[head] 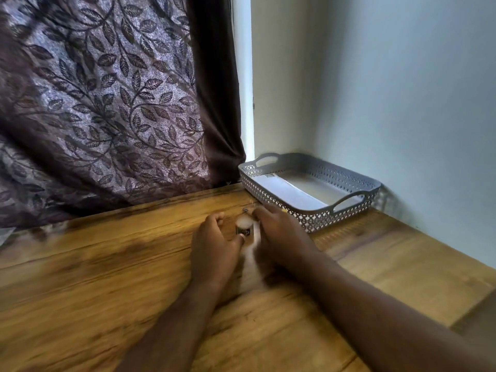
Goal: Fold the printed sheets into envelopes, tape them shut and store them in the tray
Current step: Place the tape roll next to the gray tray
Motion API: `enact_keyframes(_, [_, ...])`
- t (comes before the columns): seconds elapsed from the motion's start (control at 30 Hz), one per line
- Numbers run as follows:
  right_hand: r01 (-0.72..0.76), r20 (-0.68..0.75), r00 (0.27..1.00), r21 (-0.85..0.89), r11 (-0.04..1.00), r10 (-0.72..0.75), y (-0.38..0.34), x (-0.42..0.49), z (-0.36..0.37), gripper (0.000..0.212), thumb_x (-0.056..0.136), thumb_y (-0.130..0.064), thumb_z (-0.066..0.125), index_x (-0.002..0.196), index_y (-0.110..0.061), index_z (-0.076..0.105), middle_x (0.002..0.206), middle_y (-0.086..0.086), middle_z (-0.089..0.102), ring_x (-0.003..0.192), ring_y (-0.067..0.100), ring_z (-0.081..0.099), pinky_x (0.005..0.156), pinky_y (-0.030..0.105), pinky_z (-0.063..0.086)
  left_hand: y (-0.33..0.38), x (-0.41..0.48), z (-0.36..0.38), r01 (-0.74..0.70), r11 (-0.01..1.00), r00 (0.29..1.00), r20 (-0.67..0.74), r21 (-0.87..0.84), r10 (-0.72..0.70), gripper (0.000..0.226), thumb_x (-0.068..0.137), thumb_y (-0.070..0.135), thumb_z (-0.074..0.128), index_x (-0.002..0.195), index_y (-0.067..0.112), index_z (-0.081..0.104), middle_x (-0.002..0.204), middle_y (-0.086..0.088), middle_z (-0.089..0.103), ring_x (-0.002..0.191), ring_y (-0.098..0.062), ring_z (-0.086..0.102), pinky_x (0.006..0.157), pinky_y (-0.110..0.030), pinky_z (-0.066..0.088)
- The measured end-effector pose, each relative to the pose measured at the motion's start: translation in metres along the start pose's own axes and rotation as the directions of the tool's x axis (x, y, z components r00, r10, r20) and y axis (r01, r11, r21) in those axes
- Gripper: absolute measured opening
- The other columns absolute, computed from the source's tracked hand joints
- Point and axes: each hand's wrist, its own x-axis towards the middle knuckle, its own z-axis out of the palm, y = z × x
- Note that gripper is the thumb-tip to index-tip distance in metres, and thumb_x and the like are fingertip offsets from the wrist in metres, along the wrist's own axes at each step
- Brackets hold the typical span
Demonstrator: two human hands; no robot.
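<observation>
Head view. Both hands lie low over the wooden worktop, close together, palms down, and both are smeared by motion. A small roll of tape stands on end in the gap between them. The left hand has its fingers curled, and its thumb tip touches the near side of the roll; whether the fingers close on the roll cannot be told. The right hand sits just to the other side of the roll, with its back to the camera and its fingers bent down; whether it holds anything cannot be told. A white patch shows between the two wrists, too blurred to identify. The grey perforated tray stands just beyond the right hand, in the corner against the wall, with white sheets lying flat inside it. A leaf-patterned curtain hangs beyond the left hand.
</observation>
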Motion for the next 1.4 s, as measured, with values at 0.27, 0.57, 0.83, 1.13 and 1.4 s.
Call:
enact_keyframes(0.27, [-0.002,0.073,0.997,-0.166,0.986,0.015,0.004,0.007,0.014,0.038,0.094,-0.011,0.050,0.132,-0.011,0.053,0.127,0.012,0.059,0.104,0.035,0.066,0.085,0.043,0.054,0.009,0.014,0.016,-0.051,0.924,0.990,0.144,0.379,-0.005,0.055,0.087,0.056,0.059,0.136,0.036,0.046,0.141,0.006,0.054,0.130,-0.025,0.047,0.104,-0.045,0.040])
enact_keyframes(0.57, [-0.075,0.089,0.992,-0.139,0.988,0.088,0.004,0.014,0.019,0.036,0.092,-0.015,0.054,0.127,-0.010,0.057,0.121,0.015,0.063,0.101,0.036,0.066,0.081,0.041,0.055,-0.003,0.027,0.018,-0.031,0.994,0.999,0.029,0.103,0.028,0.036,0.081,0.036,0.078,0.110,0.024,0.061,0.116,-0.001,0.065,0.109,-0.024,0.061,0.093,-0.040,0.050])
enact_keyframes(0.83, [-0.059,0.048,0.996,-0.199,0.978,0.070,0.005,0.016,0.022,0.014,0.081,-0.010,0.061,0.094,-0.007,0.068,0.090,0.016,0.070,0.082,0.035,0.069,0.067,0.038,0.055,0.000,0.014,0.008,-0.032,0.998,0.999,0.035,-0.060,0.034,0.029,0.086,0.030,0.070,0.113,0.019,0.064,0.107,0.001,0.070,0.101,-0.020,0.064,0.091,-0.035,0.051])
enact_keyframes(1.13, [0.039,0.065,0.998,-0.336,0.941,-0.019,0.000,-0.013,0.004,0.009,0.079,-0.015,0.067,0.084,-0.011,0.073,0.084,0.011,0.067,0.069,0.032,0.068,0.059,0.035,0.052,0.010,-0.016,-0.009,-0.145,0.977,0.985,0.068,-0.159,0.157,0.033,0.088,0.031,0.072,0.119,0.023,0.065,0.113,0.007,0.069,0.106,-0.010,0.063,0.097,-0.033,0.050])
enact_keyframes(1.4, [-0.043,0.040,0.997,-0.331,0.943,0.059,0.027,-0.067,-0.036,0.017,0.086,-0.019,0.061,0.102,-0.022,0.065,0.106,0.004,0.065,0.097,0.031,0.065,0.086,0.040,0.045,0.027,-0.031,-0.005,-0.237,0.970,0.957,0.154,-0.061,0.244,0.041,0.084,0.030,0.077,0.123,0.023,0.067,0.101,0.004,0.069,0.085,-0.009,0.063,0.079,-0.023,0.048])
